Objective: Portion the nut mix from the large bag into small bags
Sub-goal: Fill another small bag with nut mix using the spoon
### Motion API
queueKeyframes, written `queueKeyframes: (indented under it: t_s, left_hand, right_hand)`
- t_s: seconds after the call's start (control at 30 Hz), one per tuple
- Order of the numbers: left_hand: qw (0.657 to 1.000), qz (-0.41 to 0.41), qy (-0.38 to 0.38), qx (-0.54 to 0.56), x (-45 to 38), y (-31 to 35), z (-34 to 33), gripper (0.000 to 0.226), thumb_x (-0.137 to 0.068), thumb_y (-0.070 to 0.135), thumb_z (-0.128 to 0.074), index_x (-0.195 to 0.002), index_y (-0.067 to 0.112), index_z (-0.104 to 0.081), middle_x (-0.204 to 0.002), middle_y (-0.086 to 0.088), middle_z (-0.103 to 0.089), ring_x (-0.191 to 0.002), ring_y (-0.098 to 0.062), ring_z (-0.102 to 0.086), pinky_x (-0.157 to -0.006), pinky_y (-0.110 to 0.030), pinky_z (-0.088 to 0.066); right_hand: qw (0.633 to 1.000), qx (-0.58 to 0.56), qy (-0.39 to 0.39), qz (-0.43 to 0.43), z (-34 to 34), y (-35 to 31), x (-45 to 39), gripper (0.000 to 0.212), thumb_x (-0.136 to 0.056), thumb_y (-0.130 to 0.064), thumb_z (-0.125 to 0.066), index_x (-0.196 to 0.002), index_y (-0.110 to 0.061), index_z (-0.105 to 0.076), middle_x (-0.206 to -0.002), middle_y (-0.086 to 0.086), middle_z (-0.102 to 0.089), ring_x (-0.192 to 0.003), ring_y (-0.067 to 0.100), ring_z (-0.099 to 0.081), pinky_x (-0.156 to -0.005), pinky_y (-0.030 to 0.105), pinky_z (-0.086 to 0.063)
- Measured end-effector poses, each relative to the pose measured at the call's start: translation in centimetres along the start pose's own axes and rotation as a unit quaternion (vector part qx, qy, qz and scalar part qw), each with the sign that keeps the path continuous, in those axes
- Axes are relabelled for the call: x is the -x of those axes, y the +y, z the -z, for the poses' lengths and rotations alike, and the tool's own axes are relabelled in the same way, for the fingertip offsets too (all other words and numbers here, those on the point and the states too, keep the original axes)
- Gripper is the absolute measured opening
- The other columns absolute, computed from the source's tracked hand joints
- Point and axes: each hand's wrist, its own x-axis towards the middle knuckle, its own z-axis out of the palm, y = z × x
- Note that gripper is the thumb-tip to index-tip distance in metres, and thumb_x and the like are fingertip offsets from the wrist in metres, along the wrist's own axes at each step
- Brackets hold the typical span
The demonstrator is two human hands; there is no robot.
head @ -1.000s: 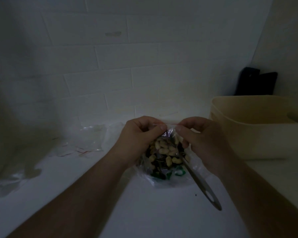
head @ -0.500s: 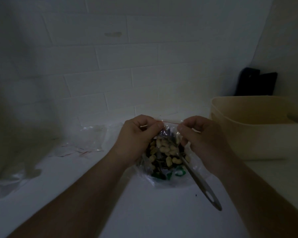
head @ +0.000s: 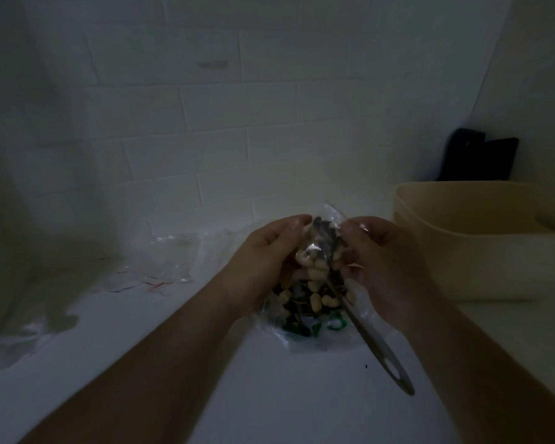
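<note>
A small clear bag [head: 318, 248] filled with pale nuts and dark seeds is held up between both hands at the centre of the view. My left hand [head: 266, 254] grips its left side, and my right hand [head: 378, 251] pinches its right side. Right below it, the large clear bag of nut mix [head: 308, 309] lies open on the white counter, with green printing at its bottom. A metal spoon [head: 378, 350] rests with its bowl in the large bag, its handle pointing toward the lower right.
A pile of empty small clear bags with red zip strips [head: 161, 267] lies to the left on the counter. A beige plastic tub [head: 481, 241] stands to the right, with dark objects [head: 478, 158] behind it. A white tiled wall stands close behind.
The small bag was held upright by its red top strip; now it is turned and tilted in my hands, with its top edge no longer stretched between my fingers.
</note>
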Motion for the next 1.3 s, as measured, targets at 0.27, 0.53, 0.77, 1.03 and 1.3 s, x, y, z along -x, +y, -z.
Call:
queueKeyframes:
  t_s: [0.27, 0.53, 0.77, 1.03, 1.3]
  left_hand:
    - [0.997, -0.065, 0.028, 0.038, -0.1, 0.2, -0.2, 0.028, -0.082, 0.005, -0.083, -0.108, 0.005, -0.073, -0.094, -0.013, -0.076, -0.085, -0.023, -0.072, -0.081, -0.033, -0.061]
    - [0.996, -0.056, 0.011, 0.065, 0.0, 0.1, -0.3, 0.023, -0.085, 0.021, -0.076, -0.103, 0.006, -0.074, -0.096, -0.017, -0.073, -0.09, -0.031, -0.068, -0.096, -0.051, -0.054]
    - [0.996, -0.044, 0.024, 0.067, 0.2, 0.3, -0.6, 0.013, -0.082, 0.023, -0.081, -0.084, 0.015, -0.072, -0.088, -0.017, -0.068, -0.082, -0.03, -0.064, -0.086, -0.045, -0.053]
    - [0.999, -0.023, -0.023, 0.039, 0.2, 0.1, -0.5, 0.013, -0.082, 0.025, -0.076, -0.092, 0.018, -0.08, -0.098, -0.008, -0.077, -0.093, -0.022, -0.072, -0.081, -0.031, -0.06]
    - [0.998, -0.046, -0.005, 0.045, 0.3, -0.4, -0.8, 0.011, -0.085, 0.019, -0.077, -0.096, 0.016, -0.08, -0.105, -0.017, -0.077, -0.099, -0.028, -0.073, -0.092, -0.042, -0.06]
  right_hand:
    - [0.998, -0.038, -0.037, -0.04, -0.3, -0.3, 0.0, 0.014, -0.096, -0.003, -0.059, -0.096, -0.013, -0.07, -0.096, 0.013, -0.078, -0.085, 0.027, -0.077, -0.078, 0.039, -0.063]
    - [0.997, 0.018, -0.068, 0.008, -0.2, 0.4, 0.3, 0.013, -0.092, -0.013, -0.075, -0.096, -0.023, -0.081, -0.097, 0.008, -0.08, -0.096, 0.027, -0.077, -0.091, 0.051, -0.061]
    - [0.997, 0.01, -0.069, 0.023, -0.4, 0.6, 0.4, 0.015, -0.09, -0.013, -0.077, -0.088, -0.027, -0.081, -0.092, 0.006, -0.08, -0.091, 0.024, -0.078, -0.088, 0.048, -0.062]
    - [0.997, -0.041, -0.06, -0.007, 0.0, 1.1, -0.4, 0.008, -0.092, -0.01, -0.074, -0.099, -0.012, -0.079, -0.098, 0.013, -0.079, -0.095, 0.028, -0.077, -0.089, 0.048, -0.06]
    - [0.994, -0.055, -0.097, -0.019, -0.1, 1.7, -0.3, 0.017, -0.099, -0.016, -0.066, -0.11, -0.009, -0.076, -0.104, 0.013, -0.078, -0.102, 0.027, -0.075, -0.086, 0.038, -0.06]
